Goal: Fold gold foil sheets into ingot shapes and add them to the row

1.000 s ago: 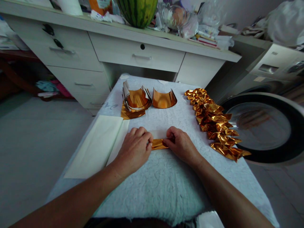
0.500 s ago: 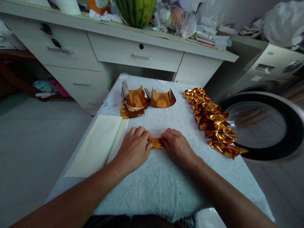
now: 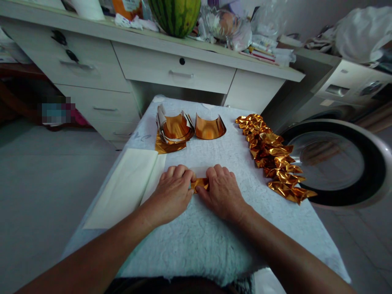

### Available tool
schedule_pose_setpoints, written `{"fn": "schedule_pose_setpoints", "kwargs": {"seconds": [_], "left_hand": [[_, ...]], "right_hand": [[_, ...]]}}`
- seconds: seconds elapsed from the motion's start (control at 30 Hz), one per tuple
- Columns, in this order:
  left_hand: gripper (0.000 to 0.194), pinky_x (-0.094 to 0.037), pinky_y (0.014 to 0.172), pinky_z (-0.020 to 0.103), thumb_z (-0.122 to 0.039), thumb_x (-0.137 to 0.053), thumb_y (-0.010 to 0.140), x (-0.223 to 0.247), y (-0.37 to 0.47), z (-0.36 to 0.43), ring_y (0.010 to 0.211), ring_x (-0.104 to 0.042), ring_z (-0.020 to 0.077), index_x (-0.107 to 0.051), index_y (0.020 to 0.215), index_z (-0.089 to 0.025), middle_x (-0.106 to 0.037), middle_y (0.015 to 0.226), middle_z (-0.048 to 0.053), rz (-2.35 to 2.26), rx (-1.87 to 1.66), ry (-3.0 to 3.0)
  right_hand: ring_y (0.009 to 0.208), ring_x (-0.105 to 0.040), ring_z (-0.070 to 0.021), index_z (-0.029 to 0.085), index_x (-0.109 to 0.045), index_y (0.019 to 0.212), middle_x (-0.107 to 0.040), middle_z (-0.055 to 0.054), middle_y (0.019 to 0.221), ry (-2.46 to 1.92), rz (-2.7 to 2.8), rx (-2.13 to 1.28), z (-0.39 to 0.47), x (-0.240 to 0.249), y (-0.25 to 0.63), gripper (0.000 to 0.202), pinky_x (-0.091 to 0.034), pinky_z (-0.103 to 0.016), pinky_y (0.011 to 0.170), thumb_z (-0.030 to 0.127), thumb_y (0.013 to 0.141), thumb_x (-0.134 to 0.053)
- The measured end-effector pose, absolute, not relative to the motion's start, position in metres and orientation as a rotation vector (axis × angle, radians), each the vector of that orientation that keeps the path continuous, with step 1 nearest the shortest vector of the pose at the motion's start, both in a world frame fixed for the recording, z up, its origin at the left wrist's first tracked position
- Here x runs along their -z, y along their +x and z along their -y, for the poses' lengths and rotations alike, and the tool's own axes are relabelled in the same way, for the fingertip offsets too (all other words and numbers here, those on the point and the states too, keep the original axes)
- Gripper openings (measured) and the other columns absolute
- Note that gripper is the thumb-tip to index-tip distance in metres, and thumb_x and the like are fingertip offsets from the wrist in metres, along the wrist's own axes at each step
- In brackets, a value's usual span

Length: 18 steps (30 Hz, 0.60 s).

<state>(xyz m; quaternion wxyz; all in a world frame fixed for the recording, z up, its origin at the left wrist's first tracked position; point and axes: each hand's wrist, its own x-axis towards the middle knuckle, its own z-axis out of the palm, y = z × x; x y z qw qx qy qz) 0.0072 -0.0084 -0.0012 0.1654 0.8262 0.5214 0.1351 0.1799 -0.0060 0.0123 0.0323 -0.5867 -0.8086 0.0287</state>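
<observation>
I've got my left hand [image 3: 174, 189] and right hand [image 3: 223, 192], fingers clamped on opposite ends of a gold strip [image 3: 200, 184].

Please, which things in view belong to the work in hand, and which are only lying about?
Likely belonging to the work:
gold strip, in left hand and right hand
curved gold sheets
crumpled gold pieces
white paper, perhaps

Apparently just lying about:
watermelon
orange packet
white plastic bag

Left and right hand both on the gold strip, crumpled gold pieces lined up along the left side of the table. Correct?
Side's wrong: head view shows the crumpled gold pieces lined up along the right side of the table. Left hand and right hand on the gold strip: correct.
</observation>
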Motion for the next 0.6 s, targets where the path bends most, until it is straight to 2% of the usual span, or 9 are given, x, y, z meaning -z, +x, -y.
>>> {"fn": "schedule_pose_setpoints", "kwargs": {"seconds": [0.23,0.4,0.6], "left_hand": [[0.017,-0.040,0.087,0.044,-0.016,-0.045,0.085,0.0003,0.0077,0.0098,0.101,-0.045,0.0268,-0.053,0.099,-0.022,-0.053,0.106,0.006,-1.493,-0.368,2.328],[0.015,-0.040,0.088,0.044,-0.021,-0.050,0.086,0.0009,0.0073,0.0091,0.102,-0.045,0.0271,-0.053,0.100,-0.023,-0.052,0.108,0.006,-1.479,-0.380,2.326],[0.017,-0.040,0.086,0.044,-0.020,-0.050,0.085,0.0018,0.0075,0.0097,0.100,-0.045,0.0266,-0.053,0.101,-0.024,-0.051,0.108,0.005,-1.488,-0.387,2.288]], "right_hand": [[0.090,-0.052,-0.0288,0.018,-0.054,0.094,-0.058,-0.011,0.097,-1.826,2.445,-0.063,0.0086,-0.0073,0.1785,0.041,-0.040,-0.042,0.077,0.059,0.090,-0.048],[0.090,-0.051,-0.0285,0.018,-0.054,0.094,-0.058,-0.011,0.096,-1.811,2.434,-0.042,0.0098,-0.0041,0.1791,0.044,-0.039,-0.042,0.077,0.061,0.091,-0.044],[0.088,-0.050,-0.0280,0.019,-0.054,0.093,-0.058,-0.011,0.095,-1.796,2.423,-0.033,0.0098,-0.0031,0.1801,0.044,-0.039,-0.042,0.076,0.062,0.090,-0.045]]}}
